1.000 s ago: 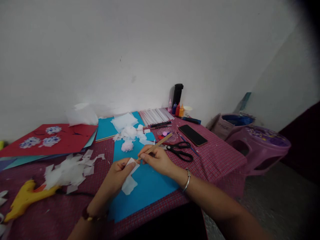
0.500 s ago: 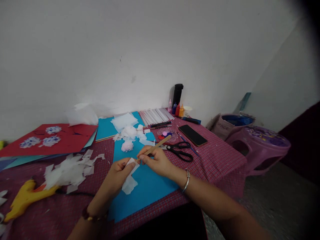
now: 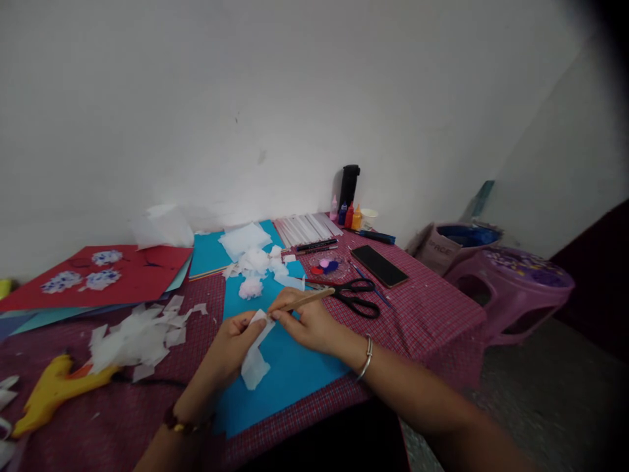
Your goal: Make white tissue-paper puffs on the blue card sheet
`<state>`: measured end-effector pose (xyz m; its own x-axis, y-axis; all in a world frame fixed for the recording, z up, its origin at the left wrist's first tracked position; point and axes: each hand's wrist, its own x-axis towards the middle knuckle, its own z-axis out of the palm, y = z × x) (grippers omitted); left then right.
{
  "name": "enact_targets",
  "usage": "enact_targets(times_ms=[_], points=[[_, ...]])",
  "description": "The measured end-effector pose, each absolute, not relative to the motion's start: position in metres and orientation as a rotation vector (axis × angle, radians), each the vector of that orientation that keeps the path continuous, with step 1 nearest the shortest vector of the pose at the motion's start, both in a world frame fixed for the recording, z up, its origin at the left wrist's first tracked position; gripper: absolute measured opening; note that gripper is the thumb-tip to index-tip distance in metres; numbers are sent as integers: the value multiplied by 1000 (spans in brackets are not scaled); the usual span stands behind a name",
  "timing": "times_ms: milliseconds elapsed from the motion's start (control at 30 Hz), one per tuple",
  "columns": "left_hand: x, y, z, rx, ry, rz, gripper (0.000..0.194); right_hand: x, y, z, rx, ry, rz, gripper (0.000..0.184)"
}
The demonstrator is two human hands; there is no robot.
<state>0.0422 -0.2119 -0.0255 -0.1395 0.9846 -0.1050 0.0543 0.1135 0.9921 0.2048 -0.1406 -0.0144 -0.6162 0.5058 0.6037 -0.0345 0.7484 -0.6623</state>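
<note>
Currently in my left hand [image 3: 234, 346]: one white tissue-paper piece [image 3: 255, 368], pinched between thumb and fingers, its loose end hanging above the blue sheet [image 3: 289, 377]. In my right hand [image 3: 314, 324]: one flat wooden stick [image 3: 312, 297], closed firmly in the fingers, slanting up to the right, its lower end at the tissue by my left fingertips. The two hands are nearly touching.

On the blue sheet, beyond my hands: one pale pink tissue pompom [image 3: 250, 288]; behind it, a heap of crumpled white tissue [image 3: 253, 261].

To the right, on the tabletop [image 3: 432, 308], under a red checked cloth: black-handled scissors [image 3: 361, 305], blades partly behind my right hand; a clear palette with dabs of paint [image 3: 326, 265]; a blue paintbrush [image 3: 366, 280]; a dark smartphone [image 3: 379, 266], lying flat.

At the back: a row of translucent white sticks [image 3: 307, 228]; four small paint bottles [image 3: 350, 215], pink, dark blue, red and orange; a white cup [image 3: 368, 217] just beside them.

To the left: a pile of torn tissue scraps [image 3: 140, 337]; a yellow glue gun [image 3: 56, 392], on its side; a red sheet [image 3: 152, 275] bearing three white-and-blue flower clusters [image 3: 102, 279].
</note>
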Motion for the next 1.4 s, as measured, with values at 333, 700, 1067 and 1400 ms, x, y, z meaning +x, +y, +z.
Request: enact_targets(times_ms=[333,700,1067,1400], points=[[44,-212,-22,964,1284,1206,38,198,-132,-19,-428,-1698,1326,20],[40,-212,-27,996,1198,1237,25,196,-132,-17,-455,-1501,1755,29],[42,-214,-20,945,1226,1326,29,201,-130,-15,-417,-1546,1727,28],[41,-214,-21,965,1235,1293,27,201,-129,-15,-405,-1524,1751,30]])
